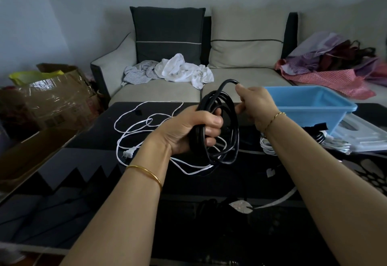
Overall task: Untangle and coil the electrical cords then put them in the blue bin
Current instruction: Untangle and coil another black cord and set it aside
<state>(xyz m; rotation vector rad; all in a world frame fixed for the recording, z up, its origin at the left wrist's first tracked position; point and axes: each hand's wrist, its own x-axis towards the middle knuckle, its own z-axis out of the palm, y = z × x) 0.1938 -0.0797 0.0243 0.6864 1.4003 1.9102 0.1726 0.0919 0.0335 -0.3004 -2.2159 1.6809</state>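
Observation:
My left hand (193, 128) grips a coil of black cord (229, 140) held above the dark table (88, 182). My right hand (254, 103) pinches the free end of that cord, which arches up from the coil as a loop (225, 83). A loose white cord (134, 127) with a two-pin plug (128, 153) sprawls on the table under and left of the coil. The blue bin (310, 108) stands at the table's right, behind my right wrist. A bundle of white cord (269, 145) lies beside the bin, partly hidden by my right forearm.
A sofa (236, 75) with crumpled cloths (173, 71) runs behind the table. Cardboard boxes (52, 96) stand on the left. Bags and red checked fabric (335, 71) pile up on the right. A clear plastic lid (364, 136) lies under the bin.

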